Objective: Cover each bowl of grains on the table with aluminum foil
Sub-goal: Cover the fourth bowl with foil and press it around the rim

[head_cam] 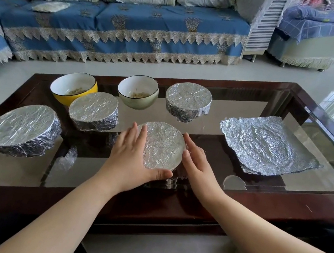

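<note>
The foil-covered bowl (pixel 162 145) between your hands sits at the near middle of the glass table (pixel 276 95), and you are on the sealing step: its foil already lies flat over the rim and folds down the sides. Your left hand (pixel 132 160) lies flat against its left side, fingers straight and close together, thumb stretched along the near edge. Your right hand (pixel 196 163) rests against the right side, fingers straight and together, pinching nothing.

Beyond your left fingertips stands a second wrapped bowl (pixel 94 111), and a third (pixel 23 128) well to their left. Past your right fingertips is a fourth (pixel 188 102).

Two remain open: the yellow bowl (pixel 73 89) and the green bowl (pixel 137 94), both beyond your fingertips. Next, I judge, you lift a sheet from the loose foil (pixel 268 146) lying well right of your right hand.
</note>
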